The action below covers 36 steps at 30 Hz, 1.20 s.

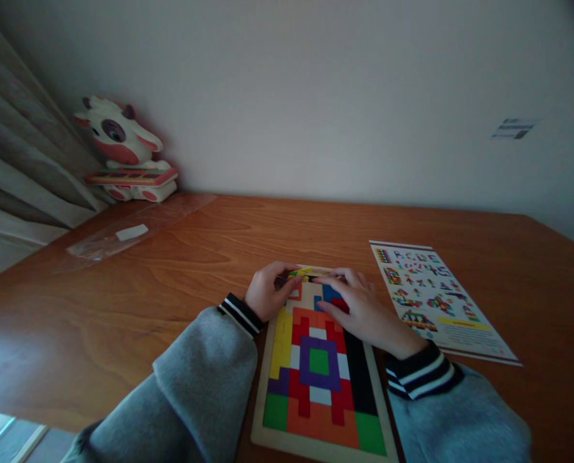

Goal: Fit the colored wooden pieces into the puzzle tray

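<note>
A wooden tray (322,448) filled with coloured block pieces lies in front of me: orange, red, black, yellow, purple, green, white and blue. My left hand (270,290) is at its far left edge, thumb and fingers closed around a small yellow piece (306,272) that looks tilted over the far end. Across the far right part reaches my right hand (357,307), its thumb and index finger apart above the blue and dark red pieces (332,294). Its other fingertips are partly hidden near the tray's far edge.
On the wooden table (248,238), a printed pattern sheet (441,299) lies right of the tray. A clear plastic bag (132,232) is at the left. Behind it stands a cow-shaped toy keyboard (132,151), beside a curtain (21,141) and the wall.
</note>
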### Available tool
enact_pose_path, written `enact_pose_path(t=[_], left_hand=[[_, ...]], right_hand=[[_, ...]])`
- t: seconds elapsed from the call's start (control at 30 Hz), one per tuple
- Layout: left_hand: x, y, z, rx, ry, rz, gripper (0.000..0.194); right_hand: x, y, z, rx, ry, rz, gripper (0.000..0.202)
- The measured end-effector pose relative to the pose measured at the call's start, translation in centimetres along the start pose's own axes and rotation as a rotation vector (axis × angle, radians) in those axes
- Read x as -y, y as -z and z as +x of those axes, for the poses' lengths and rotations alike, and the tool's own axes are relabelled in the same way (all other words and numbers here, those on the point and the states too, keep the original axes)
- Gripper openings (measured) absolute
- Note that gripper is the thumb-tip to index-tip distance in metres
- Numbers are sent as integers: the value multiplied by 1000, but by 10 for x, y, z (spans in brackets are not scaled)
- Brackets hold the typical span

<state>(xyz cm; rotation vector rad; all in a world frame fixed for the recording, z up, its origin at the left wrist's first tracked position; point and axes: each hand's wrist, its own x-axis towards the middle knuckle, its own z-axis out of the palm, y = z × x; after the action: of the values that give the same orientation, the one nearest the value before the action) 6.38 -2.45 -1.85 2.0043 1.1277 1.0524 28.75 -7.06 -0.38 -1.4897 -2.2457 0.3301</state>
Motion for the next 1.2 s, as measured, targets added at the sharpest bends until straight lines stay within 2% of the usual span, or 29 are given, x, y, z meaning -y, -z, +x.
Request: enact_pose_path(t=[0.2, 0.4, 0.5, 0.57, 0.73, 0.93, 1.2], left_hand=[[3, -2, 0, 3, 4, -24, 28], [0, -1, 0, 0, 2, -21, 29], [-1, 0, 0, 8, 5, -31, 30], [-1, 0, 0, 21, 3, -41, 30], [-4, 1, -1, 91, 0, -64, 33], [-14, 4, -2, 175, -51, -128, 30], [-6, -2, -2, 83, 41, -260, 31]], right_hand=[[-6, 8, 0, 20, -25, 18, 40], [-1, 0, 2, -82, -101, -54, 41], [-1, 1, 3, -86, -110, -80, 43], [0, 3, 5, -101, -100, -5, 39], [12, 7, 11, -161, -72, 367, 29], [23, 9, 11, -171, -98, 521, 22], [17, 5, 11, -205, -230, 725, 26]])
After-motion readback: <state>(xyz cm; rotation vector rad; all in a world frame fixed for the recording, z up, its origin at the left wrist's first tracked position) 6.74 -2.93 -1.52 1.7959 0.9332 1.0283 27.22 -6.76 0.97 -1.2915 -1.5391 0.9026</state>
